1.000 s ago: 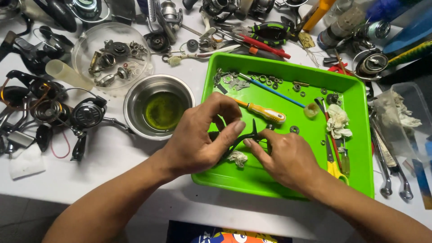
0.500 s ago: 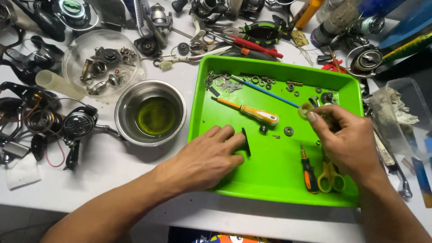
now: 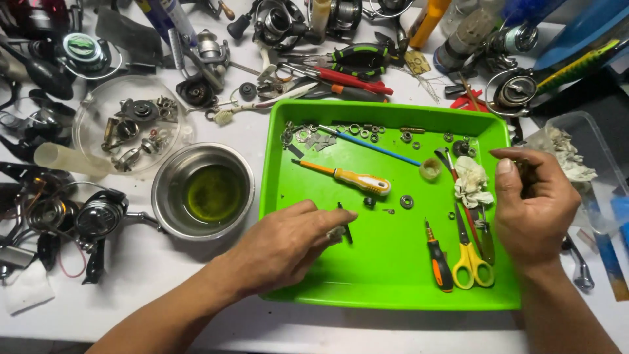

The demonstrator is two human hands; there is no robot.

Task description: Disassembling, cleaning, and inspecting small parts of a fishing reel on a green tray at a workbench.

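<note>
- Left hand [image 3: 288, 246] lay palm-down in the green tray [image 3: 393, 288], fingertips pinched on a thin black part [image 3: 344, 228] plus a pale scrap; the part rested on the tray floor, lower-left of centre.
- Right hand [image 3: 534, 210] was raised over the tray's right edge, fingers curled shut; whether it held anything: cannot tell.
- Recommended: keep the part low over the tray so a drop stays contained.
- Washers & bearings [image 3: 407, 202] sat near; avoid sweeping them w/ the wrist.
- Scissors [image 3: 470, 259], screwdriver [image 3: 350, 177] and steel bowl [image 3: 203, 191] lay within reach.
</note>
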